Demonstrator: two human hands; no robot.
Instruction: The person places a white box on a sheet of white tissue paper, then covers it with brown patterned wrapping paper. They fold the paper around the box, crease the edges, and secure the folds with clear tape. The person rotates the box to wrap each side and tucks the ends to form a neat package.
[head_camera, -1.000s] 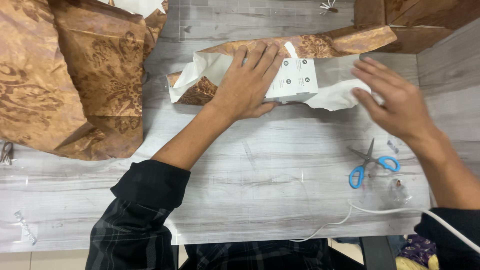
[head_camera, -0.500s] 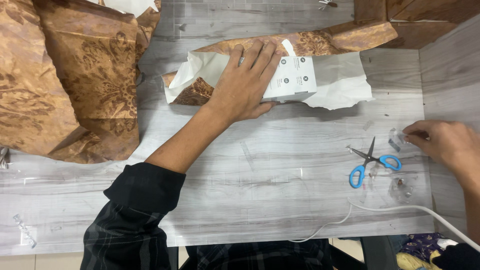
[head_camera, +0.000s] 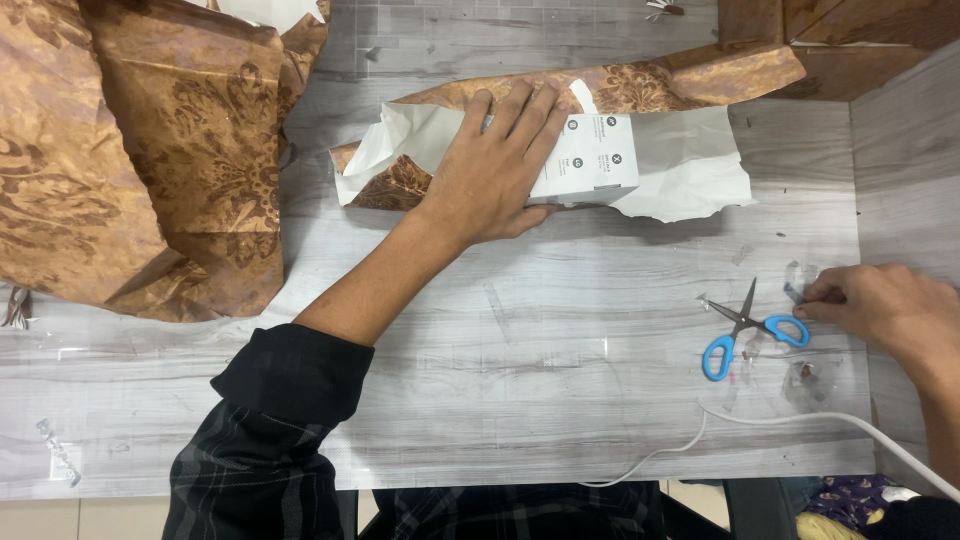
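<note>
At about twelve o'clock on the worktop (head_camera: 520, 330), the left hand (head_camera: 495, 170) presses fingers spread on a half-wrapped white box (head_camera: 592, 160), its brown paper (head_camera: 640, 90) still loose, while right hand (head_camera: 885, 310) fingers pinch clear tape (head_camera: 797, 283) beside the scissors (head_camera: 745, 325) at three o'clock.

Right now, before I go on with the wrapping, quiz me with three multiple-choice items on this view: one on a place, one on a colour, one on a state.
1. Where do the scissors lie?
A. on the box
B. on the table by the right hand
C. under the brown paper

2. What colour are the scissor handles?
A. blue
B. red
C. black

3. What is the left hand doing?
A. hanging in the air
B. gripping the scissors
C. pressing flat on the white box

Answers:
1 B, they rest on the grey table beside the right hand.
2 A, both loops are blue.
3 C, palm and spread fingers lie on the box and paper.
</note>
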